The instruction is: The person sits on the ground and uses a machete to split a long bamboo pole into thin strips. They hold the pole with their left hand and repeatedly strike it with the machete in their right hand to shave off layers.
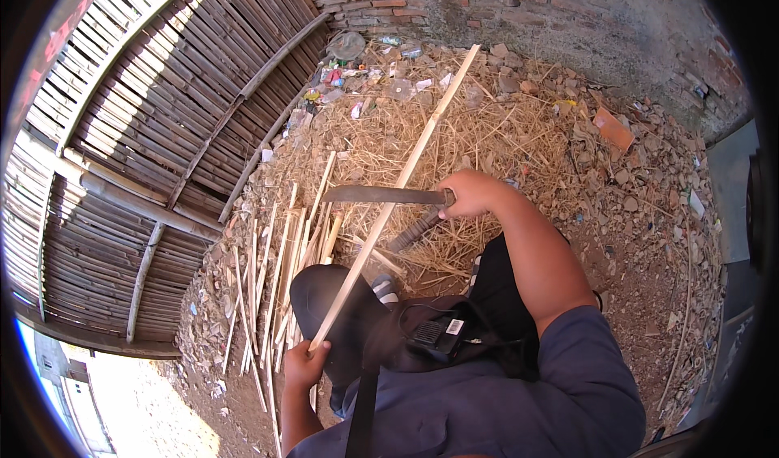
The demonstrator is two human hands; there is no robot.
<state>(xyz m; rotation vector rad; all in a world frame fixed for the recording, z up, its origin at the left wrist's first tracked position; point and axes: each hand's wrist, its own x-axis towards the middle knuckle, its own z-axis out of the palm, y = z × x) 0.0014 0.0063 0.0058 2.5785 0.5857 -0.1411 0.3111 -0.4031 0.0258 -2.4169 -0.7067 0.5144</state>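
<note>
My left hand [305, 364] grips the near end of a long pale bamboo strip [406, 170] that slants up and away toward the brick wall. My right hand [469, 193] is closed on the handle of a large knife with a dark broad blade [377, 194]. The blade points left and lies across the strip about midway along it. My knees, in dark trousers [337, 316], are just under the strip.
A pile of cut bamboo slats [280, 267] lies on the ground to the left. Dry shavings and straw [479, 133] cover the dirt ahead, with rubble and litter. A slatted bamboo fence [154, 133] stands left, a brick wall [527, 4] behind.
</note>
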